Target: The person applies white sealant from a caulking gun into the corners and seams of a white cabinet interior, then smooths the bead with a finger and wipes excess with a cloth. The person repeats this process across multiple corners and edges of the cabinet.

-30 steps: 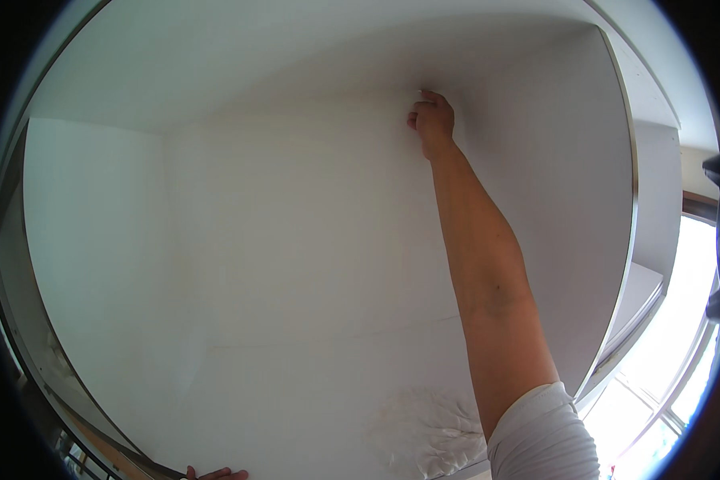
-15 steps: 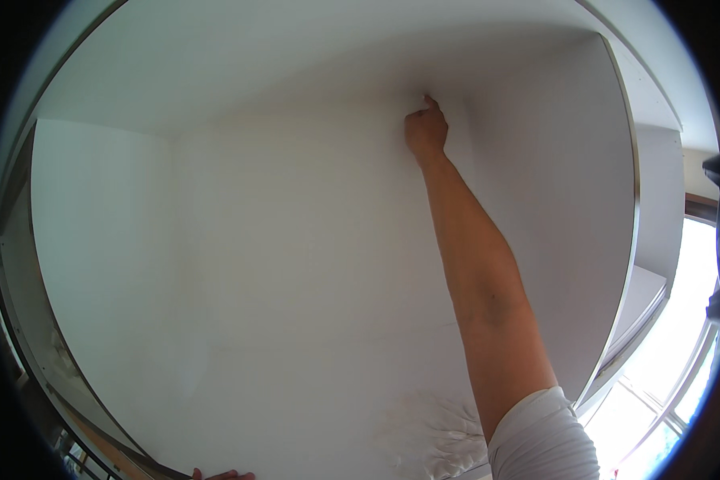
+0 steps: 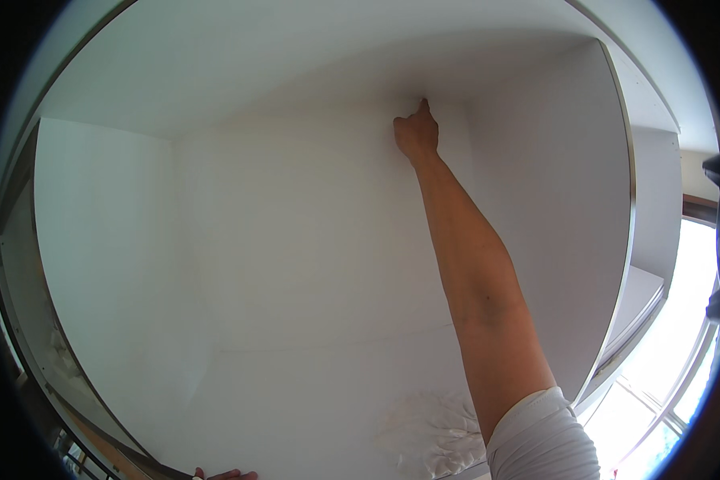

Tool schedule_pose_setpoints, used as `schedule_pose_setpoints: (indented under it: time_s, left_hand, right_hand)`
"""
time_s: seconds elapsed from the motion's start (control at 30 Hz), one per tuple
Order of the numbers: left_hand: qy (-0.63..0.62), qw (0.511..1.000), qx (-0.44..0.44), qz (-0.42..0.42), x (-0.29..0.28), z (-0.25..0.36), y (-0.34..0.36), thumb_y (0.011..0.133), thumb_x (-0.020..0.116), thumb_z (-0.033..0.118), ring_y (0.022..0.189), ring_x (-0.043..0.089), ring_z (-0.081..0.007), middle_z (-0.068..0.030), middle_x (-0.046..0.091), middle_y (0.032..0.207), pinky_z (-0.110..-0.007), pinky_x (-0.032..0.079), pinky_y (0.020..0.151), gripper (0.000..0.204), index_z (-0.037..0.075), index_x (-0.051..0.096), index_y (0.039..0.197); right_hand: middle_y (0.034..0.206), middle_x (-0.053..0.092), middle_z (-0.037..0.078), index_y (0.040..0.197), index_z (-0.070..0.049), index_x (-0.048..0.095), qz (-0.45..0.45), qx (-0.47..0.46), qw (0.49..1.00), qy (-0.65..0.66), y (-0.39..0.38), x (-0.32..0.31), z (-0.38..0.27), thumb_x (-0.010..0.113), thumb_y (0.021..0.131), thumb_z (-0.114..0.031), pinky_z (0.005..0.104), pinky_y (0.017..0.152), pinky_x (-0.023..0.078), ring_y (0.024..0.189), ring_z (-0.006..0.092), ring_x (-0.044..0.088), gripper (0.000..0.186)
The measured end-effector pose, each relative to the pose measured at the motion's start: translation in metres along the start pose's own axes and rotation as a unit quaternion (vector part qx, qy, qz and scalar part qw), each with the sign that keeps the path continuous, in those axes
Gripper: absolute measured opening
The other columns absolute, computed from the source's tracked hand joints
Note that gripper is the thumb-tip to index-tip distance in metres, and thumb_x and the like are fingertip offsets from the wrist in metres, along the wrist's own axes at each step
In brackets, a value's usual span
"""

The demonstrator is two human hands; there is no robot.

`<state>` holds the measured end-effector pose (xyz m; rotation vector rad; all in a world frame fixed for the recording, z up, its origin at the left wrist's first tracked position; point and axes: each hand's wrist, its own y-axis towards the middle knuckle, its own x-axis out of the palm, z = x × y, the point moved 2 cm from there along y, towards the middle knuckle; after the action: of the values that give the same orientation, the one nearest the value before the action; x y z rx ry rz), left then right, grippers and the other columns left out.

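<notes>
Right hand: the right hand (image 3: 417, 132) is seen in the upper middle of the frame, raised on a fully stretched bare forearm that rises from the lower right; a white sleeve (image 3: 540, 436) is rolled near the lower right edge.
Right grip: the fingers are curled together into a loose fist, with one fingertip (image 3: 424, 102) pointed up and pressed to the seam where the back panel (image 3: 296, 232) meets the top panel (image 3: 312, 56); nothing is seen to be clamped in it.
Left hand: only a sliver of the left hand (image 3: 226, 474) is shown at the bottom edge, left of centre, laid on the front rim of the cabinet; whether its fingers are apart or together cannot be told.
Touched surface: the white back panel fills the middle of the frame and is touched near its top edge, right of centre.
Cabinet interior: a white left side wall (image 3: 104, 240) is seen at the left, a white right side wall (image 3: 560, 200) at the right, and a white shelf floor (image 3: 312, 400) across the lower middle.
Cloth: a crumpled white cloth (image 3: 432, 428) is laid on the shelf floor in the lower right, just beside the sleeve, well apart from the raised hand.
Window: a bright window (image 3: 680, 352) is seen at the right edge, outside the cabinet.
</notes>
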<state>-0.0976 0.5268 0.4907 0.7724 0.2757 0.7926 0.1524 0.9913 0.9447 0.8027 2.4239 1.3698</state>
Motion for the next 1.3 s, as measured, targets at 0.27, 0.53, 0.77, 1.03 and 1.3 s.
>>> schedule_pose_setpoints:
  time_s: [0.27, 0.53, 0.77, 1.03, 1.3]
  left_hand:
    - [0.025, 0.999, -0.02, -0.044, -0.002, 0.006, 0.002, 0.085, 0.079, 0.003, 0.109, 0.07, -0.0266, -0.0175, 0.068, 0.125, -0.039, 0.055, 0.1, 0.078, -0.001, 0.035, 0.15]
    - [0.033, 0.999, -0.006, -0.038, -0.002, 0.001, 0.003, 0.084, 0.076, -0.001, 0.11, 0.071, -0.0277, -0.0172, 0.067, 0.123, -0.039, 0.058, 0.097, 0.076, -0.001, 0.036, 0.149]
    - [0.037, 0.999, -0.009, -0.035, -0.006, 0.001, 0.007, 0.084, 0.07, -0.004, 0.105, 0.069, -0.0234, -0.0166, 0.069, 0.12, -0.035, 0.057, 0.09, 0.063, 0.0, 0.044, 0.142]
    - [0.065, 0.994, 0.0, -0.082, -0.008, 0.001, 0.004, 0.086, 0.07, -0.002, 0.113, 0.066, -0.0248, -0.017, 0.065, 0.126, -0.037, 0.056, 0.095, 0.074, 0.001, 0.033, 0.151]
    - [0.028, 0.997, 0.004, -0.066, -0.01, -0.02, -0.003, 0.089, 0.071, 0.0, 0.119, 0.065, -0.03, -0.0196, 0.057, 0.135, -0.04, 0.056, 0.097, 0.098, 0.004, 0.009, 0.165]
  right_hand:
    - [0.115, 0.071, 0.022, 0.163, 0.005, 0.022, -0.023, 0.015, 0.999, -0.016, -0.001, 0.01, -0.003, 0.06, 0.085, -0.014, 0.0412, 0.1, 0.055, 0.112, 0.0341, 0.069, 0.089]
    - [0.127, 0.068, 0.022, 0.165, 0.001, 0.019, -0.051, 0.037, 0.998, -0.021, -0.02, 0.007, -0.026, 0.059, 0.084, -0.013, 0.0502, 0.114, 0.041, 0.123, 0.0363, 0.063, 0.092]
    - [0.121, 0.07, 0.019, 0.165, 0.001, 0.016, -0.075, 0.033, 0.996, -0.026, -0.034, 0.017, -0.049, 0.058, 0.083, -0.012, 0.0553, 0.114, 0.036, 0.121, 0.0365, 0.064, 0.093]
    - [0.107, 0.073, 0.014, 0.165, 0.001, 0.014, -0.107, 0.014, 0.992, -0.057, -0.047, 0.033, -0.061, 0.057, 0.082, -0.015, 0.0541, 0.108, 0.038, 0.114, 0.0317, 0.067, 0.095]
    - [0.095, 0.068, 0.006, 0.164, -0.002, 0.025, -0.172, -0.067, 0.981, -0.062, -0.051, 0.06, -0.075, 0.06, 0.084, -0.017, 0.0497, 0.1, 0.039, 0.095, 0.0261, 0.064, 0.089]
